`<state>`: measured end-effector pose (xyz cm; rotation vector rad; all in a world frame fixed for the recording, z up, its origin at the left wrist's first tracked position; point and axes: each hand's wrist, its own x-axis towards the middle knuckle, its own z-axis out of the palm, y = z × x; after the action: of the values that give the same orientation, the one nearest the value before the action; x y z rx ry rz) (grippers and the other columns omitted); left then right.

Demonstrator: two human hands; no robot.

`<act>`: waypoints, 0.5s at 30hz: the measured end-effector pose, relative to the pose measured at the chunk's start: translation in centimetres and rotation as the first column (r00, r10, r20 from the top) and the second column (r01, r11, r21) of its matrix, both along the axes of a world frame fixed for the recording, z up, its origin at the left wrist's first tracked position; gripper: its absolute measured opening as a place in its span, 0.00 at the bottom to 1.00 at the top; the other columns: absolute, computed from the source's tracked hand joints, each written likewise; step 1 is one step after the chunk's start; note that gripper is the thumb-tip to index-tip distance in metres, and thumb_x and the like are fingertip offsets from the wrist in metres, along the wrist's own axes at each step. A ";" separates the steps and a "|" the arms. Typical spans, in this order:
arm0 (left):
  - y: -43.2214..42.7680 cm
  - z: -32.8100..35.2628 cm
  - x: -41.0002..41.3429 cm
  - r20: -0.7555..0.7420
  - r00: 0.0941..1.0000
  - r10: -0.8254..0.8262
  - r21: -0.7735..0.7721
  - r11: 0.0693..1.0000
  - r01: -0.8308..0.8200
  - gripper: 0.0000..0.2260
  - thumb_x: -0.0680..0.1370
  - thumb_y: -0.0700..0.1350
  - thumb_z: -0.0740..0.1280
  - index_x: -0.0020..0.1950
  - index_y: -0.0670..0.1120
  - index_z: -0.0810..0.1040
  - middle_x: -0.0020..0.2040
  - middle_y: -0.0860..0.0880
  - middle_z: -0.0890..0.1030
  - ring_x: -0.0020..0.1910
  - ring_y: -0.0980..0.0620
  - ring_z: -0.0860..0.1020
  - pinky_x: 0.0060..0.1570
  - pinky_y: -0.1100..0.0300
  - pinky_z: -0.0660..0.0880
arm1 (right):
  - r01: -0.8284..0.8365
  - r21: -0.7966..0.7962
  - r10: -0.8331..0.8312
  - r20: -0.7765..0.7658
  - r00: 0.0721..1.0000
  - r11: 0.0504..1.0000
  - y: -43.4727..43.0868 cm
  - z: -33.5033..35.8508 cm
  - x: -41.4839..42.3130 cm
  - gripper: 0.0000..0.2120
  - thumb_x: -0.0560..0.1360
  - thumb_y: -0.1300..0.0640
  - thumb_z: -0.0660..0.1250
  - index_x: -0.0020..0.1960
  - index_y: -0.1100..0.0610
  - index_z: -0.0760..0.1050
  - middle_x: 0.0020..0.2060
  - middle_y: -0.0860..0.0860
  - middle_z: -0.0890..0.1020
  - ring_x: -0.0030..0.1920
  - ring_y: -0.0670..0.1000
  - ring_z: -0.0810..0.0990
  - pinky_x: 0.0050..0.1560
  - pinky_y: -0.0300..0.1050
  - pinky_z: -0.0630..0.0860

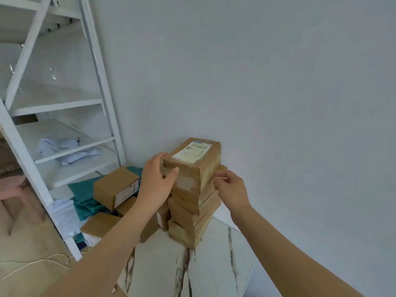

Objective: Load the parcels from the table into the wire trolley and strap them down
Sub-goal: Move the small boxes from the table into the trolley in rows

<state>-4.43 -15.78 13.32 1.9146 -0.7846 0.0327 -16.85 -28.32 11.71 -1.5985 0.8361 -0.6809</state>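
Observation:
A stack of several brown cardboard parcels [194, 213] stands on the white marble table [216, 266] against the wall. The top parcel [192, 161] bears a white shipping label. My left hand [157, 181] grips the top parcel's left side, thumb on its front face. My right hand [230, 187] touches the stack's right side just below the top, fingers curled on a parcel edge. More brown parcels [115, 187] lie in a loose pile left of the stack. No wire trolley or strap is in view.
A white metal shelf rack [64, 103] stands at the left, with white bags [64, 148] on one shelf. Teal and white mailer bags [83, 198] lie by its foot. A pink stool [12, 187] is at the far left on the wooden floor.

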 end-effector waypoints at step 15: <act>-4.8 1.6 9.8 -0.445 0.858 -0.257 -0.081 0.966 0.247 0.22 0.77 0.52 0.65 0.70 0.49 0.68 0.70 0.49 0.69 0.67 0.49 0.68 0.56 0.57 0.67 | 0.109 0.559 -0.134 0.003 0.991 0.822 0.1 2.1 5.9 0.22 0.73 0.39 0.65 0.60 0.50 0.68 0.63 0.55 0.72 0.62 0.57 0.73 0.66 0.55 0.69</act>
<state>5.36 -20.62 14.90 1.6880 -0.7003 -0.5494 -10.94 -28.26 13.79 -1.0015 1.0031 -0.4922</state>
